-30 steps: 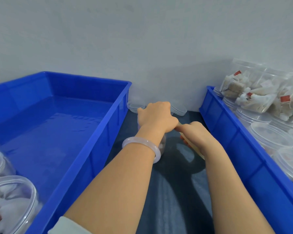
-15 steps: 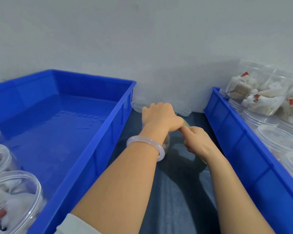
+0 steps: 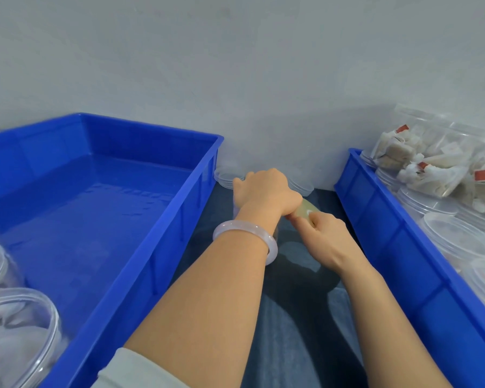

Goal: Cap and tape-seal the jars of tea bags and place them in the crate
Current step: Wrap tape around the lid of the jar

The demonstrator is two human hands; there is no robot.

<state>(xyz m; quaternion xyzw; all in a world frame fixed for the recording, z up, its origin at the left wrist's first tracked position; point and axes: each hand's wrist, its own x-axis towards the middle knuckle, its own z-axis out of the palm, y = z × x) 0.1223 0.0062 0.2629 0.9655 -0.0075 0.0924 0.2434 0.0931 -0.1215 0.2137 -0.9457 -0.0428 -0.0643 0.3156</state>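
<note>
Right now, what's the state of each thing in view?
left hand, grips top of jar
jar, upright between the crates, mostly hidden; seal not visible
right hand, holds tape at the jar's side
tape, gripped in right hand
left crate, holds left jars at near corner
right crate, packed with right jars, some upright, some lying on top
lids, loose by wall

On the table point(image 3: 291, 345) the left hand point(image 3: 263, 191) and right hand point(image 3: 325, 239) meet at centre, on a jar point(image 3: 235, 212) and tape roll point(image 3: 308, 212). At nine o'clock lies the left crate point(image 3: 163, 247), with filled jars point(image 3: 20, 337) in its seven o'clock corner. At three o'clock the right crate point(image 3: 398, 247) holds stacked jars point(image 3: 457, 239). Loose lids point(image 3: 224, 179) sit at twelve, against the wall point(image 3: 235, 65)
</note>
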